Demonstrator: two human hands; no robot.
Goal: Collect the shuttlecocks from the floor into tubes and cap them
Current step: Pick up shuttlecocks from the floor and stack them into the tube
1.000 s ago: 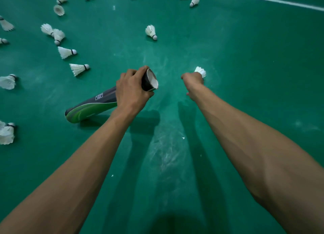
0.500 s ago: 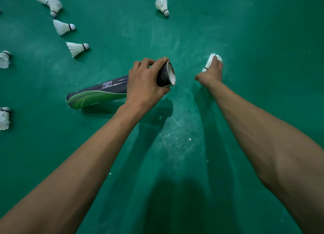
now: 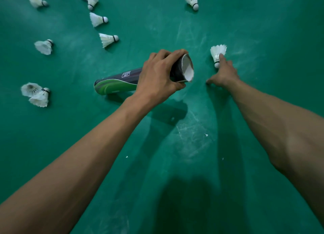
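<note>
Fingers (image 3: 222, 58) touch shuttlecock (image 3: 218, 50) at cork, beside tube (image 3: 119, 81) mouth.

No words could be read. The dark tube (image 3: 119, 82) had a small white label (image 3: 126, 74) on its side. There were tiny marks in it, but they were too small and blurry to make out. The shuttlecock (image 3: 218, 53) at the right hand (image 3: 224, 74) had a few little black marks just above its dark band. Those were too small to read too.
</note>
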